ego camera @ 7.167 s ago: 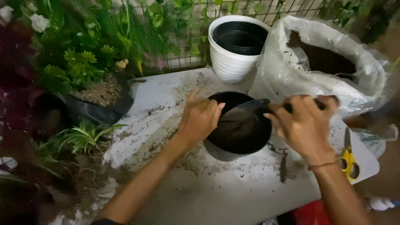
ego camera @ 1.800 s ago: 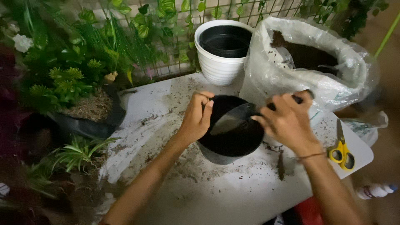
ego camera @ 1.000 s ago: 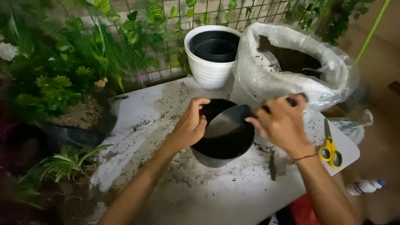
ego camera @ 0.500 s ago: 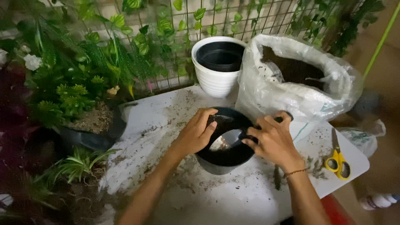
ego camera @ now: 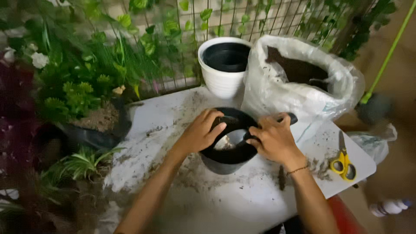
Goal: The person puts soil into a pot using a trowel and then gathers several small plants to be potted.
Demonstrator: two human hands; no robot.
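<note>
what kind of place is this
Likely a home garden potting spot: a soil-strewn table, an open soil bag, plants against a wire fence, and both hands on a black pot.

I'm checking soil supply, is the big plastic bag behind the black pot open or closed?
Open. The plastic bag has its mouth rolled wide, and dark soil shows inside.
</note>
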